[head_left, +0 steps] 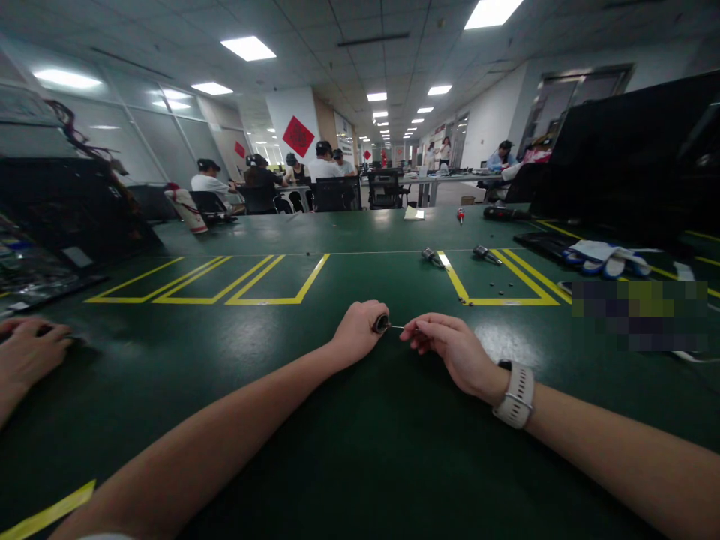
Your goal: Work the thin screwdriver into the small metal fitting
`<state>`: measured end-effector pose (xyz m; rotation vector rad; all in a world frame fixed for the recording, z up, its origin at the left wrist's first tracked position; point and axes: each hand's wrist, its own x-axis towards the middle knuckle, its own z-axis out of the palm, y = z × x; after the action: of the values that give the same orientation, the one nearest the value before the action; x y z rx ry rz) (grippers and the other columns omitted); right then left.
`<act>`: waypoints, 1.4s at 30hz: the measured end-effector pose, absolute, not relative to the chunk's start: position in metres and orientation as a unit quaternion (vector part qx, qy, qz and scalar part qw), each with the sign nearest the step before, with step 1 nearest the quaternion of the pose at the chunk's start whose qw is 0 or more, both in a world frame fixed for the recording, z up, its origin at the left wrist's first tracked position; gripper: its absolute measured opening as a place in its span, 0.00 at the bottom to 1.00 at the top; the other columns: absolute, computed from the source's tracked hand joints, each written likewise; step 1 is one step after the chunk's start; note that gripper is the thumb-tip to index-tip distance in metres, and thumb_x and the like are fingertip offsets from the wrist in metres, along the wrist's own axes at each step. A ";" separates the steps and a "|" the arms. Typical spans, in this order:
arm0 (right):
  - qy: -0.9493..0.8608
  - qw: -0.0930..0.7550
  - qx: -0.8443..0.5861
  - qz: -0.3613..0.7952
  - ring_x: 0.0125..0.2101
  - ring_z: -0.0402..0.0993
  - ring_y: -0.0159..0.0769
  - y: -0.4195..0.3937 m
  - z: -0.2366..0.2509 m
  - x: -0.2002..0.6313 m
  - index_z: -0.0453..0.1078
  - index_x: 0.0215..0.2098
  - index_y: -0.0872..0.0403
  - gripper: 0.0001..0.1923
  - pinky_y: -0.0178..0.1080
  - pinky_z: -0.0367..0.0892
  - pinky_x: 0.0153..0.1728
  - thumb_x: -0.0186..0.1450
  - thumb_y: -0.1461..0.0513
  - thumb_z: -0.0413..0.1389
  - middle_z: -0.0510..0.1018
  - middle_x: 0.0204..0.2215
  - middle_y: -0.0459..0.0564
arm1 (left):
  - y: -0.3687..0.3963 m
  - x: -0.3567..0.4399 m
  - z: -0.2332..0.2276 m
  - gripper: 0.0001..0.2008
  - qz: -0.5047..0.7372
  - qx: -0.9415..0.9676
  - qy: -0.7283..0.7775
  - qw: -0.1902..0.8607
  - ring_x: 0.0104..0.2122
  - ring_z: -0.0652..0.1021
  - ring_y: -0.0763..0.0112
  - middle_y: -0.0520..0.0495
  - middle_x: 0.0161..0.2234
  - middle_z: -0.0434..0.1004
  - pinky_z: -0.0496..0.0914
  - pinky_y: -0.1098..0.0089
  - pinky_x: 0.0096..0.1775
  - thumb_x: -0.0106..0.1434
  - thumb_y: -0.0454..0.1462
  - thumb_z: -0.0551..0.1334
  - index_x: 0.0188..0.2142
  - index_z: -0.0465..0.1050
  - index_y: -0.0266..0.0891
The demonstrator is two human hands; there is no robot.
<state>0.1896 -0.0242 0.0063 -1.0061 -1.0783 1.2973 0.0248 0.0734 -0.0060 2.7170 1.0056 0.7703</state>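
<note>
My left hand (pixel 360 330) is closed around a small dark round part (pixel 381 323) whose hollow end faces right. From the right, my right hand (pixel 442 341) pinches a thin metal rod (pixel 396 326), and the rod's far end reaches the mouth of that part. Whether the rod is a tool or a piece of the part is too small to tell. Beyond my hands lie two dark metal parts with narrow ends, one (pixel 432 258) by the yellow tape and another (pixel 487 255) farther right. Several tiny dark pieces (pixel 500 289) are scattered inside the taped outline.
Yellow tape outlines (pixel 264 301) mark the green table (pixel 270 420). Another person's hand (pixel 34 352) rests at the far left. White-and-blue gloves (pixel 607 259), a dark monitor (pixel 630 150) and a red-capped item (pixel 460 216) stand or lie right; a cup (pixel 187 210) is at back left.
</note>
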 end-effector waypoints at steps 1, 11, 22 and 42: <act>-0.457 0.554 -0.423 0.553 0.28 0.67 0.34 -0.024 0.006 0.190 0.74 0.27 0.56 0.08 0.39 0.59 0.31 0.57 0.60 0.54 0.77 0.28 0.51 | 0.073 0.025 -0.006 0.03 0.250 0.908 0.330 0.061 0.28 0.69 0.71 0.52 0.25 0.67 0.60 0.69 0.33 0.55 0.30 0.58 0.26 0.66 0.37; -0.417 0.555 -0.384 0.609 0.28 0.68 0.33 -0.018 0.001 0.199 0.75 0.30 0.56 0.09 0.38 0.59 0.32 0.58 0.60 0.54 0.78 0.30 0.51 | 0.073 0.024 -0.004 0.08 0.314 0.875 0.304 0.208 0.25 0.65 0.75 0.56 0.23 0.62 0.60 0.73 0.29 0.54 0.35 0.61 0.23 0.62 0.37; -0.466 0.552 -0.412 0.556 0.28 0.68 0.34 -0.023 0.004 0.192 0.74 0.29 0.55 0.08 0.39 0.59 0.31 0.58 0.60 0.54 0.77 0.30 0.51 | 0.075 0.025 -0.007 0.04 0.273 0.900 0.327 0.090 0.27 0.68 0.72 0.53 0.24 0.65 0.59 0.71 0.31 0.54 0.31 0.58 0.25 0.64 0.37; -0.479 0.556 -0.434 0.523 0.29 0.67 0.34 -0.026 0.008 0.190 0.74 0.29 0.55 0.09 0.39 0.59 0.31 0.58 0.60 0.53 0.77 0.30 0.50 | 0.073 0.024 -0.004 0.04 0.267 0.900 0.332 0.093 0.27 0.67 0.72 0.53 0.24 0.65 0.59 0.71 0.31 0.55 0.31 0.58 0.24 0.64 0.37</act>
<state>0.1903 -0.0264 0.0077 -1.0242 -1.1306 1.2358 0.0240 0.0731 -0.0041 2.6707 0.9849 0.7920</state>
